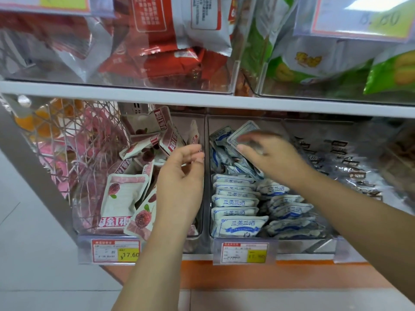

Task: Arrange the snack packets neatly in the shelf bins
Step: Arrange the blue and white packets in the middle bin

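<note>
— Blue-and-white packet (240, 134), the raised one: where is it relative to the fingers?
— Pinched in the right hand (269, 156), thumb under it and fingers (258, 134) over its top edge, at the back of the middle bin (292, 243). The hand is blurred, so I can't make out the grip any finer.
— How does it look?
— Small flat pouch, white with a blue border, tilted on one corner.
— And the other hand?
— The left hand (182, 176) hangs over the left bin (89, 221), right beside the divider. Its fingers (193, 151) are curled with thumb and tips close together; I cannot tell whether they pinch anything.
— What is in the bins?
— Both are clear plastic. In the middle one, a front row of blue packets (233, 203) stands on edge in a tidy file, with a looser file to its right and a jumble behind. In the left one, pink-and-white packets (121, 198) with a red berry printed on them lie tumbled every way.
— Around that?
— Price tags (115, 252) hang on the shelf edge. On the shelf (202, 99) above, more clear bins hold red packets (157, 52) and green bags (292, 63).
</note>
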A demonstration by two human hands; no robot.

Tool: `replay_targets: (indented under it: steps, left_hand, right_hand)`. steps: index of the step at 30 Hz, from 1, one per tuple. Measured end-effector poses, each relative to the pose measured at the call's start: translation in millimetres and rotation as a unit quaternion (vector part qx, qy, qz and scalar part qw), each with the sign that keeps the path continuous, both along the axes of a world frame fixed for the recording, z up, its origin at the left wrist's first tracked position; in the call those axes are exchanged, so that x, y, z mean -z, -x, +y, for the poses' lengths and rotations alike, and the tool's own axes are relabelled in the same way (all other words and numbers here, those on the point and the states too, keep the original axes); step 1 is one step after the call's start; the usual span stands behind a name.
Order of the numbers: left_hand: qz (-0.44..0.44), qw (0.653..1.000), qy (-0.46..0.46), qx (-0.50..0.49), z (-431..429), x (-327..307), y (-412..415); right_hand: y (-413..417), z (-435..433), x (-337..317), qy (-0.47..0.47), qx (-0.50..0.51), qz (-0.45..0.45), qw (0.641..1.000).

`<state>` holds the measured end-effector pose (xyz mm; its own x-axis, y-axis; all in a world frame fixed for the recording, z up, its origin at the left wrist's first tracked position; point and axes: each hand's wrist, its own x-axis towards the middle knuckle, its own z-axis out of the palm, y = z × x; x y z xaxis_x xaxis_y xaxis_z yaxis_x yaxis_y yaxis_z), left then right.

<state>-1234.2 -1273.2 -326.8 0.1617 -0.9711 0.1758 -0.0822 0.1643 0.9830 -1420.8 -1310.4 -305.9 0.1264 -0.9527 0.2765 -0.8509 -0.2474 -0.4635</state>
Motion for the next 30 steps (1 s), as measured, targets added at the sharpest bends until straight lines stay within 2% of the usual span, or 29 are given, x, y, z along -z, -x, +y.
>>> replay_targets:
  steps: [2,4,6,10,13,15,17,19,21,23,27,30]
  left_hand:
    - [0.000,1.000,-0.001,0.001,1,-1,1]
    - [-0.003,1.000,0.000,0.000,1,-2,2]
    - [-0.003,1.000,0.005,0.000,2,-4,3]
    - [-0.009,1.000,0.006,0.002,7,-8,4]
    - [-0.009,1.000,0.012,0.007,10,-13,5]
    - [0.015,0.999,0.002,0.031,15,-18,5]
    - [0.078,0.990,-0.059,0.101,22,-24,7]
    - [0.127,0.960,-0.152,0.199,30,-27,9]
    - [0.180,0.914,-0.231,0.280,40,-29,12]
    - [0.230,0.885,-0.256,0.314,48,-28,14]
    - [0.271,0.891,-0.238,0.277,52,-21,15]
    - [0.285,0.904,-0.208,0.242,49,-19,15]
  right_hand:
    - [15,-12,2,0.062,0.102,0.107,0.987]
    - [23,-21,7,-0.003,0.146,0.182,0.972]
    - [26,-28,8,-0.051,0.161,0.192,0.967]
    - [24,-21,-4,-0.042,0.149,0.056,0.986]
    - [22,16,-19,-0.021,0.137,0.017,0.990]
    - [18,50,-24,0.025,0.118,-0.082,0.989]
    - [9,84,-26,0.104,0.054,-0.172,0.978]
    - [6,105,-15,0.164,0.006,-0.183,0.969]
    - [3,115,3,0.192,-0.015,-0.158,0.968]
    - [2,118,17,0.196,-0.046,-0.136,0.970]
    - [12,120,26,0.169,-0.055,-0.118,0.977]
    - [20,124,20,0.118,-0.028,-0.159,0.980]
